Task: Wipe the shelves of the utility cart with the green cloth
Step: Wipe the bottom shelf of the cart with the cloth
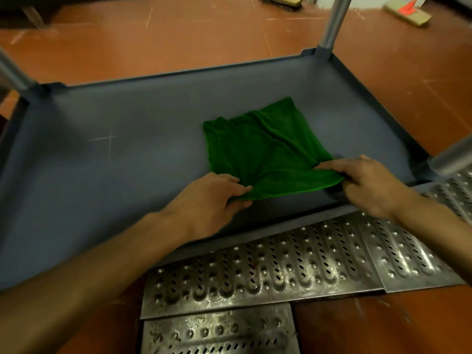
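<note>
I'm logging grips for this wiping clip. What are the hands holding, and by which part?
Both hold the green cloth by its near edge: left hand pinches the near-left corner, right hand the near-right corner. The rest lies on the cart shelf.

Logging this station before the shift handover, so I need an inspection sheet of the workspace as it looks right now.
Surface: grey cart shelf, raised rim, faint scratch marks at left.
Job's things: green cloth spread on the shelf, right of centre, creased.
Clutter: nothing seen on the shelf.
Grippers: left hand pinches the cloth's near left corner; right hand pinches its near right corner.
Cables: nothing seen.
Surroundings: reddish floor; perforated metal grates by the near edge, wet-looking; grey cart posts at the corners; brushes on the floor beyond.
</note>
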